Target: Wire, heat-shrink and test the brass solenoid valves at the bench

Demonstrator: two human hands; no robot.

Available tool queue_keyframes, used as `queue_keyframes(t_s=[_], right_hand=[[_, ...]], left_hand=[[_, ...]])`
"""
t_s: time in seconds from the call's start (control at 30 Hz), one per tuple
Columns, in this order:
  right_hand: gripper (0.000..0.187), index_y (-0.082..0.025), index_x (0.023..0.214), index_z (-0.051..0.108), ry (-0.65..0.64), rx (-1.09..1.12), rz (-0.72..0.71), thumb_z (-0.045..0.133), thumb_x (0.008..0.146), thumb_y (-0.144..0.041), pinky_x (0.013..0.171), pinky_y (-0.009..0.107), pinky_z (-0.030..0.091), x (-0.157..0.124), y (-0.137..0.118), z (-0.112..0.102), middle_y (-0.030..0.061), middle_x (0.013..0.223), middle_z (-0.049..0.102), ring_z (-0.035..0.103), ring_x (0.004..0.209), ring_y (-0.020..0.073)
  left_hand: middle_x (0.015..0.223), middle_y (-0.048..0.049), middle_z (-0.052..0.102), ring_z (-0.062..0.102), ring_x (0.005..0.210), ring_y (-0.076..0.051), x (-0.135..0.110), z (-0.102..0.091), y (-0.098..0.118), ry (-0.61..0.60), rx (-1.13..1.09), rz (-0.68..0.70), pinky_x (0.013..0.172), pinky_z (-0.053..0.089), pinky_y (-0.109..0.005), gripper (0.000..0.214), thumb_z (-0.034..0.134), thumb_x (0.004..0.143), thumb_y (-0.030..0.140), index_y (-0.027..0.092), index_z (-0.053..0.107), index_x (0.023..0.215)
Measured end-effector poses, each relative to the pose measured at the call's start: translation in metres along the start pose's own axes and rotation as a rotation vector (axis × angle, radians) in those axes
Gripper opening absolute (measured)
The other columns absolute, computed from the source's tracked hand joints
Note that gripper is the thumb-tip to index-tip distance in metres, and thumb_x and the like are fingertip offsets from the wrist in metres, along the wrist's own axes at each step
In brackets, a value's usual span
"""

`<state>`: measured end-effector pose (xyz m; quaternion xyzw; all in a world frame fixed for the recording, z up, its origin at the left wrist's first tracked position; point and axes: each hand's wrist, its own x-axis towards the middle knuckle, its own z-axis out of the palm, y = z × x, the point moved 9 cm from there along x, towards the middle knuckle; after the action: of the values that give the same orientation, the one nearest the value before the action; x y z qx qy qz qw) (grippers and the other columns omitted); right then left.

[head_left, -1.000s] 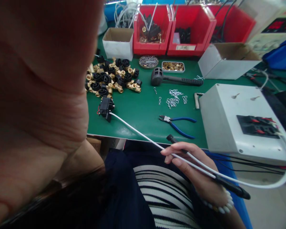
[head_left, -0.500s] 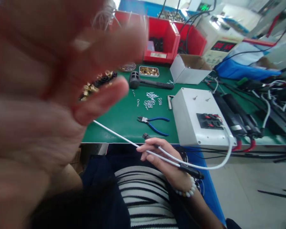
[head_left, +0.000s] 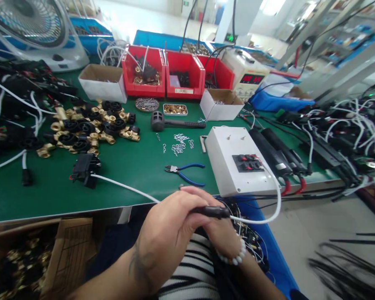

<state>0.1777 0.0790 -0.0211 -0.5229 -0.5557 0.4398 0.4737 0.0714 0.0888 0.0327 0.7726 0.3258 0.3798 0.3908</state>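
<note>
My left hand [head_left: 170, 225] is closed over a black probe-like handle [head_left: 211, 211] just below the table's front edge. My right hand [head_left: 220, 233], with a white bead bracelet on the wrist, lies under it, mostly hidden, its fingers out of sight. From the handle a white cable [head_left: 270, 208] loops up to a white box [head_left: 234, 164] with black and red terminals. Another white cable [head_left: 125, 187] runs left across the green mat to a black connector block [head_left: 84, 168].
Blue-handled cutters [head_left: 186, 171], small wire clips [head_left: 178, 146] and a black mallet [head_left: 171, 122] lie mid-table. Brass and black fittings [head_left: 87, 127] are piled at left. Red bins [head_left: 162, 73], white boxes, a power supply [head_left: 248, 73] and a fan [head_left: 34, 29] stand behind. Cables crowd the right.
My left hand dropped from in front of the camera onto the black handle over my right hand. The view swung left and wider, showing the fan and the cable piles.
</note>
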Motion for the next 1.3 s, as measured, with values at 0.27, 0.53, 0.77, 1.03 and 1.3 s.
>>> queue_keyframes(t_s=[0.27,0.53,0.77,1.03,1.3], right_hand=[[0.017,-0.029,0.106,0.072,0.312,0.170,-0.189,0.059,0.097,-0.035,0.068,0.023,0.052,-0.025,-0.034,-0.053,-0.0001,0.081,0.065,0.060,0.070,0.0111],[0.012,-0.027,0.096,0.072,0.274,0.335,-0.035,0.063,0.094,-0.035,0.058,0.016,0.051,-0.027,-0.033,-0.042,-0.0005,0.075,0.068,0.061,0.060,0.0077],[0.014,-0.024,0.091,0.072,0.292,0.341,0.028,0.067,0.091,-0.038,0.053,0.013,0.048,-0.024,-0.027,-0.046,-0.0014,0.068,0.066,0.059,0.055,0.0061],[0.014,-0.024,0.091,0.072,0.279,0.341,0.057,0.067,0.092,-0.038,0.050,0.012,0.046,-0.024,-0.026,-0.046,-0.0018,0.064,0.065,0.057,0.052,0.0055],[0.014,-0.025,0.093,0.072,0.228,0.293,-0.033,0.068,0.091,-0.038,0.051,0.015,0.047,-0.025,-0.030,-0.041,-0.0006,0.069,0.066,0.058,0.055,0.0073]], left_hand=[[0.085,0.0008,0.068,0.063,0.079,-0.007,-0.012,-0.023,0.009,0.184,0.108,0.052,0.075,0.048,-0.013,0.015,0.053,0.097,0.021,0.015,0.066,0.101],[0.088,0.0000,0.064,0.060,0.083,-0.007,-0.017,-0.029,0.017,0.290,0.124,0.133,0.078,0.049,-0.015,0.012,0.063,0.088,0.008,0.013,0.064,0.099],[0.088,-0.0011,0.066,0.060,0.083,-0.007,-0.020,-0.029,0.027,0.316,0.170,0.238,0.079,0.051,-0.016,0.013,0.066,0.085,0.003,0.011,0.064,0.094],[0.088,-0.0041,0.070,0.061,0.083,-0.010,-0.023,-0.025,0.038,0.308,0.273,0.366,0.079,0.053,-0.021,0.018,0.068,0.081,-0.002,0.008,0.067,0.096],[0.085,-0.0027,0.070,0.064,0.076,-0.009,-0.020,-0.027,0.029,0.299,0.182,0.296,0.070,0.053,-0.020,0.014,0.067,0.084,0.002,0.010,0.067,0.095]])
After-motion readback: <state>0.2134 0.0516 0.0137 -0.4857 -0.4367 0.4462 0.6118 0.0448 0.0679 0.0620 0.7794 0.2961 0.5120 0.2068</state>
